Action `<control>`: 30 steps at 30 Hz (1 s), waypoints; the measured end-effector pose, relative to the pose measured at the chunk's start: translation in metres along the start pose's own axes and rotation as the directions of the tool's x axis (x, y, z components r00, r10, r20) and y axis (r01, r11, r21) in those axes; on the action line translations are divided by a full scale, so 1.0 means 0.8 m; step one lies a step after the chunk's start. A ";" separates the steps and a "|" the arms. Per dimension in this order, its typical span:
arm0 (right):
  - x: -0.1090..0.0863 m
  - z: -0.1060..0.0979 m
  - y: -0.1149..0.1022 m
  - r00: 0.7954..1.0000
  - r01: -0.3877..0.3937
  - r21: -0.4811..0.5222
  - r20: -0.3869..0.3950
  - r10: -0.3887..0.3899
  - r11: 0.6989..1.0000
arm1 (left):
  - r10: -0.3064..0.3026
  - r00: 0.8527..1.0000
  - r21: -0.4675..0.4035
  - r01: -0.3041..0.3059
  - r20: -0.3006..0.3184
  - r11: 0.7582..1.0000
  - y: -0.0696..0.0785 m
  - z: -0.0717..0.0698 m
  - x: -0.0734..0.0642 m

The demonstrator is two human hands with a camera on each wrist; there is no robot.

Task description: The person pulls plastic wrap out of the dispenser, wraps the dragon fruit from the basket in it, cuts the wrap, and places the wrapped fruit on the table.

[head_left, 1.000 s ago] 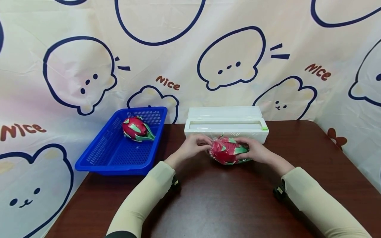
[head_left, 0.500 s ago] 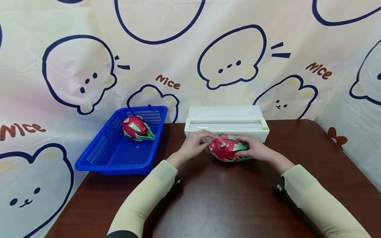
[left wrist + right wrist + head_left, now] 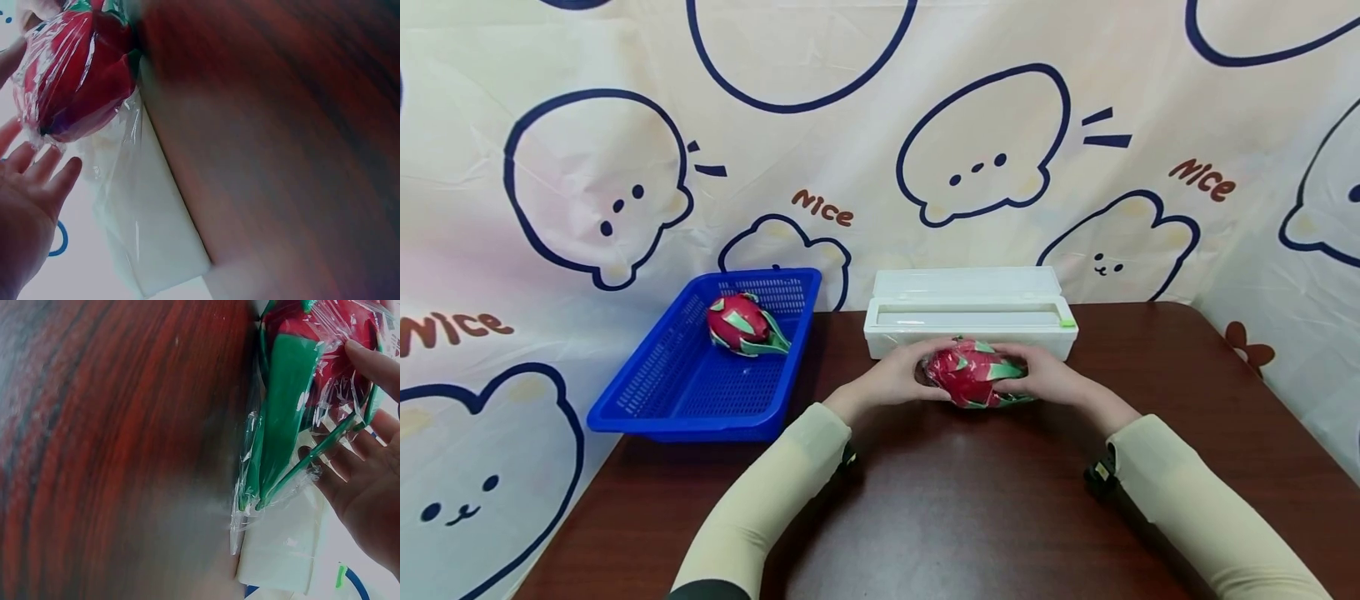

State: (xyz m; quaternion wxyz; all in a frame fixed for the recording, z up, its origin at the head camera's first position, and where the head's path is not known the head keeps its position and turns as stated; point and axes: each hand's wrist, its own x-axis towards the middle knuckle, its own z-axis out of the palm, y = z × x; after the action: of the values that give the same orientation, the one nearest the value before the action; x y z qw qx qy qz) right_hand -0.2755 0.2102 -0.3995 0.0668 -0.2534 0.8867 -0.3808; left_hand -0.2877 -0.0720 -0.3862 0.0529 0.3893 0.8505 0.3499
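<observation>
A red dragon fruit with green scales [image 3: 966, 375], covered in clear plastic wrap, is at the table's middle, between both hands. My left hand [image 3: 891, 373] cups its left end, thumb in front and fingers behind. In the left wrist view the fingertips [image 3: 45, 164] touch the gathered wrap at the rounded end. My right hand [image 3: 1048, 373] grips the leafy right end. In the right wrist view its thumb [image 3: 375, 367] presses the wrapped skin while the other fingers lie behind the green leaves. Loose film [image 3: 240, 528] sticks out past the leaf tips.
Just behind the fruit stands a white cling-film box [image 3: 887, 343] with its lid raised. A blue plastic basket [image 3: 688, 423] on the left holds a second dragon fruit [image 3: 741, 323]. The brown table [image 3: 970, 508] meets a printed cloth backdrop [image 3: 865, 150].
My left hand has gone from pinching at the film on the fruit's left end to cupping that end. The right hand keeps its grip. The fruit has shifted slightly.
</observation>
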 end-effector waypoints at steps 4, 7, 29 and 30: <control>-0.002 0.000 0.000 1.000 0.007 0.018 -0.005 -0.006 1.000 | -0.020 0.999 0.000 0.020 0.025 1.000 -0.005 0.000 0.002; -0.007 -0.003 0.002 1.000 -0.008 0.055 -0.013 0.009 0.998 | -0.031 0.999 0.006 0.031 0.017 1.000 -0.007 0.000 0.004; -0.022 -0.006 0.017 0.992 -0.057 -0.154 -0.116 0.040 0.986 | -0.184 0.977 -0.054 0.179 -0.112 0.982 0.002 0.014 0.012; -0.021 -0.006 0.017 0.992 -0.056 -0.151 -0.116 0.039 0.987 | -0.189 0.974 -0.056 0.184 -0.122 0.981 0.002 0.014 0.012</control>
State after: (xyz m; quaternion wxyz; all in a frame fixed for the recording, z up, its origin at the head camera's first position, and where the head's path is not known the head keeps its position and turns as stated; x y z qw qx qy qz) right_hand -0.2684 0.2297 -0.4068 0.0058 -0.2147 0.9216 -0.3233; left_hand -0.2895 -0.0583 -0.3923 0.0400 0.2834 0.8769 0.3862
